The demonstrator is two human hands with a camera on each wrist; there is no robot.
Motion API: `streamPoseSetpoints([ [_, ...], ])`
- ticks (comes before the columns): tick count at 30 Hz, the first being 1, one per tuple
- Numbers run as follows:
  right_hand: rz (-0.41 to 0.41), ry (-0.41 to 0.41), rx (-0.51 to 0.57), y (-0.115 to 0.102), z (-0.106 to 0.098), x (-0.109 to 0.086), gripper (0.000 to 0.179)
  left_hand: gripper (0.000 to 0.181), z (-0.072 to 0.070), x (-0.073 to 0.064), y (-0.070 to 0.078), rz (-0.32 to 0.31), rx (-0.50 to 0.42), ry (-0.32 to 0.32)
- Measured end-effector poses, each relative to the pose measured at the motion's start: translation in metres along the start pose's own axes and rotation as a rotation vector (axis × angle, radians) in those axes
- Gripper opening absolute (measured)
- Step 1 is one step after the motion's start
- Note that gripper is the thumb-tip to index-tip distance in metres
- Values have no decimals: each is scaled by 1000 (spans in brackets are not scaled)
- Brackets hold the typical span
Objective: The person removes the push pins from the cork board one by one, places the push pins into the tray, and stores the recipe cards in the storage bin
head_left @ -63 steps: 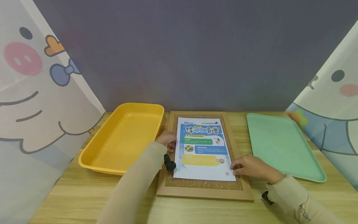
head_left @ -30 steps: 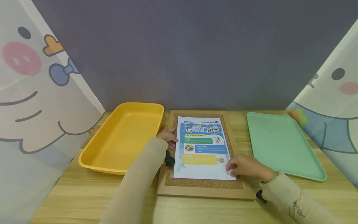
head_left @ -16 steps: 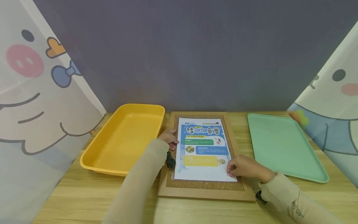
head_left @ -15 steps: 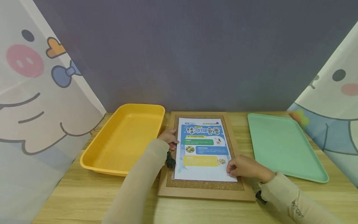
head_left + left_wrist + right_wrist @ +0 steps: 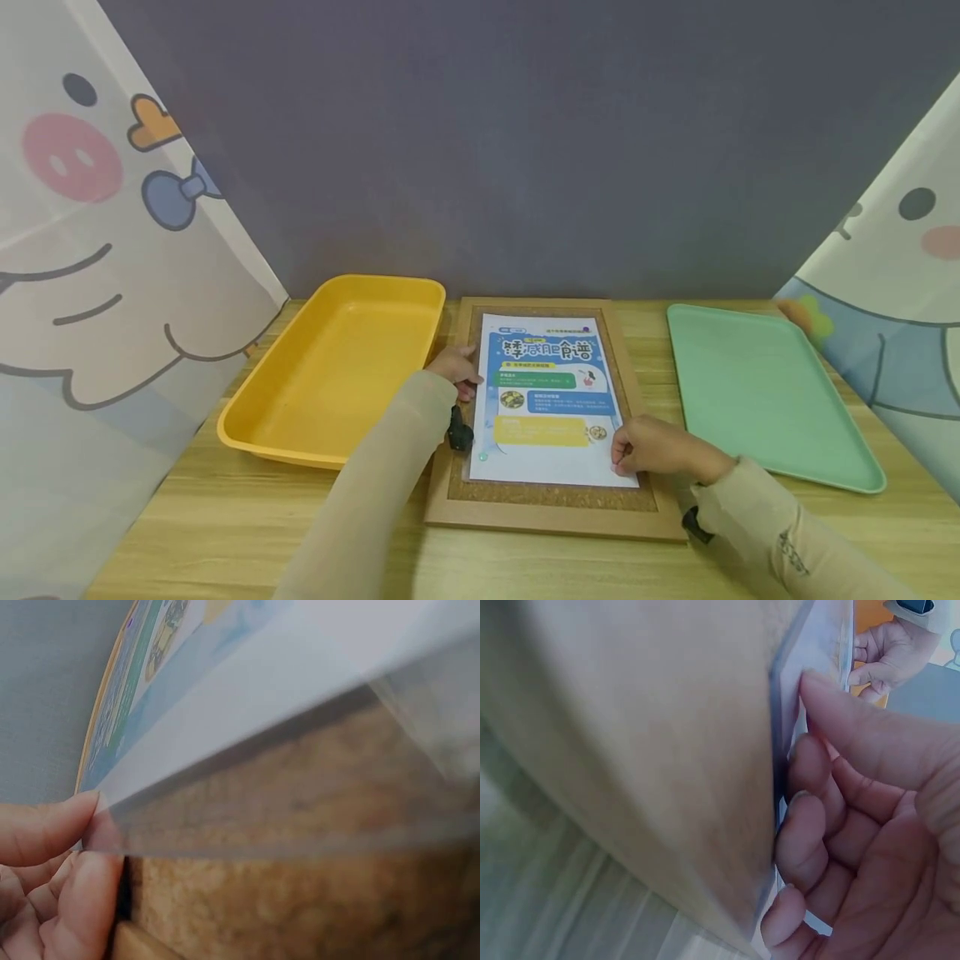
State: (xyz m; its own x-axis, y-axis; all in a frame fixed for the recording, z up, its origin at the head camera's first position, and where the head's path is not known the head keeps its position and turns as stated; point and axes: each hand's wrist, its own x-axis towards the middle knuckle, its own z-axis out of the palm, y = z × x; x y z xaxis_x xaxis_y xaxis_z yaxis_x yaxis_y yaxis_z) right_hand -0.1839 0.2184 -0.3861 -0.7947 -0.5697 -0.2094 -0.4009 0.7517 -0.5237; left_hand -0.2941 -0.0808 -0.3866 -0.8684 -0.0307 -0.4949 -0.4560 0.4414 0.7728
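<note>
A printed poster (image 5: 551, 392) with a blue title lies over a cork board (image 5: 555, 497) in a wooden frame, with a clear plastic sheet (image 5: 300, 847) reaching past its edge. At the sheet's left edge, my left hand (image 5: 455, 372) pinches the plastic between thumb and fingers, as the left wrist view shows. My right hand (image 5: 648, 446) is at the lower right edge, its thumb on top of the sheet and its other fingers curled against the side. That hand covers part of the poster's lower right. A purple dot (image 5: 586, 330) shows near the poster's upper right corner.
Left of the board sits a deep yellow tray (image 5: 330, 460), partly behind my left sleeve. A flat green tray (image 5: 772, 392) lies at the right. Behind the wooden table (image 5: 210, 517) rises a dark wall (image 5: 480, 150), with cartoon-printed panels at both sides.
Over the last two seconds my right hand shifts slightly left and its fingers close at the lower right edge, covering a pink dot. My left hand rises slightly along the left edge.
</note>
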Motion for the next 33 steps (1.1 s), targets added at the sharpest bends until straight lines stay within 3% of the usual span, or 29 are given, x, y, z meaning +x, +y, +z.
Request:
streamPoseSetpoints([
  [20, -22, -76, 69, 3, -5, 1, 18, 73, 1, -4, 1, -2, 16, 17],
  [33, -27, -101, 42, 3, -7, 2, 18, 74, 2, -5, 2, 7, 8, 18],
])
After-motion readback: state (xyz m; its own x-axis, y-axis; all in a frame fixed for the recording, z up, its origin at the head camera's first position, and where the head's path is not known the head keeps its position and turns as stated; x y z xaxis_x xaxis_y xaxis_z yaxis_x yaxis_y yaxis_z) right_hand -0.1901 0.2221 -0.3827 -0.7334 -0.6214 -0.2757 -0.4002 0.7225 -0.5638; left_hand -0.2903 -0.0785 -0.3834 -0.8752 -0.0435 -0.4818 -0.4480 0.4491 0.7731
